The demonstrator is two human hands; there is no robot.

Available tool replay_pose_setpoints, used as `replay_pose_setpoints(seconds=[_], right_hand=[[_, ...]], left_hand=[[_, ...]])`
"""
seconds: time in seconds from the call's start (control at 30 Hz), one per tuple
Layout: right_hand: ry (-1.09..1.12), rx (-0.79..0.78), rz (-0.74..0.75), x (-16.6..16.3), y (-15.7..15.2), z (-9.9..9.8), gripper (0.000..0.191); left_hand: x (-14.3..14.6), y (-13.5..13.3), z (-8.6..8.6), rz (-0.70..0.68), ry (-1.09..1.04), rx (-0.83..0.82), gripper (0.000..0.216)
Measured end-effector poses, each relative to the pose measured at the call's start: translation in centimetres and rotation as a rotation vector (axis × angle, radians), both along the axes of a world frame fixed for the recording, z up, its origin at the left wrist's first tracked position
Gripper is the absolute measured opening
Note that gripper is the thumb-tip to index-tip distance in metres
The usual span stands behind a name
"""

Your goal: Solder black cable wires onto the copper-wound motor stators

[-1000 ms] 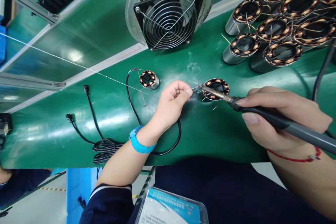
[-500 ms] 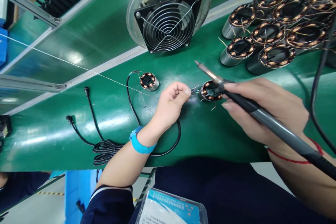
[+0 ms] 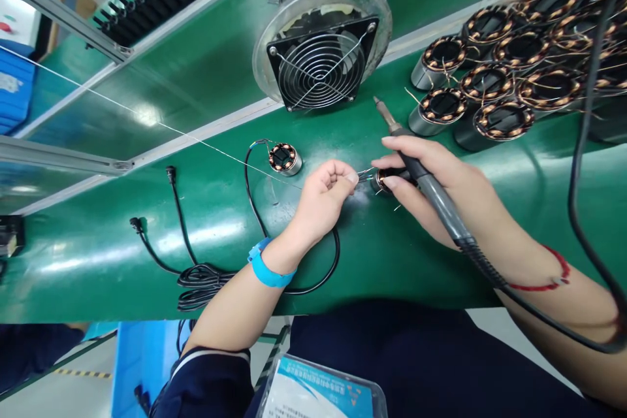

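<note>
My left hand (image 3: 329, 194) is closed in a pinch on thin cable wires (image 3: 365, 176) beside a small motor stator (image 3: 378, 183). My right hand (image 3: 441, 183) grips a soldering iron (image 3: 443, 209), its bare tip pointing up and away, off the wires. Thumb and fingers of that hand reach to the stator and hide most of it. To the left stands a second wound stator (image 3: 285, 159), joined to a black cable. A thin pale wire (image 3: 206, 142) slants down from the upper left and disappears behind my left hand.
A fan with a wire guard (image 3: 321, 72) hangs on a duct at the back. Many wound stators (image 3: 504, 121) crowd the right rear. Coiled black cable (image 3: 206, 281) lies at the front left, by a blue bin (image 3: 142, 359). The iron's cord (image 3: 582, 163) loops at the right.
My right hand has shifted left and its thumb and fingers now reach the stator, with the iron turned more upright. My left hand keeps its pinch. The head view has shifted slightly.
</note>
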State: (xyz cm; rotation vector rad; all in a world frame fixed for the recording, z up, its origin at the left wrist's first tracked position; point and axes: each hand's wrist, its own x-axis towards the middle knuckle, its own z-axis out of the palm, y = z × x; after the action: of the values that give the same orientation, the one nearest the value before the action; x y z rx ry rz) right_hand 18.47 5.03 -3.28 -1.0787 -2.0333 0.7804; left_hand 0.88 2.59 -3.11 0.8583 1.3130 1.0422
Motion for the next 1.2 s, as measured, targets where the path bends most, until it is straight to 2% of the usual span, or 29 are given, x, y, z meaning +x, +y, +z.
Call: replay_pose_setpoints(seconds=[0.13,0.33,0.6,0.9,1.0,1.2], right_hand=[[0.022,0.088,-0.091,-0.3,-0.5,-0.4,0.045],[-0.037,0.178,-0.050,-1.4,-0.8,-0.3,0.042],[0.085,0.162,-0.152,-1.6,-1.0,-1.0,0.050],[0.099,0.248,-0.109,-1.7,-0.5,-1.4,0.054],[0.175,0.217,-0.096,-1.7,-0.6,-1.3,0.056],[0.281,0.095,-0.042,-1.9,-0.6,-1.2,0.055]], left_hand=[[0.1,0.0,0.0,-0.001,-0.001,0.021,0.015],[0.3,-0.4,0.2,-0.004,0.049,0.090,0.012],[0.3,-1.0,-0.5,0.015,0.137,0.219,0.008],[0.3,-1.2,-0.7,-0.002,0.180,0.295,0.009],[0.2,-1.2,-0.9,-0.025,0.252,0.392,0.007],[-0.1,-1.1,-1.3,-0.053,0.528,0.740,0.011]])
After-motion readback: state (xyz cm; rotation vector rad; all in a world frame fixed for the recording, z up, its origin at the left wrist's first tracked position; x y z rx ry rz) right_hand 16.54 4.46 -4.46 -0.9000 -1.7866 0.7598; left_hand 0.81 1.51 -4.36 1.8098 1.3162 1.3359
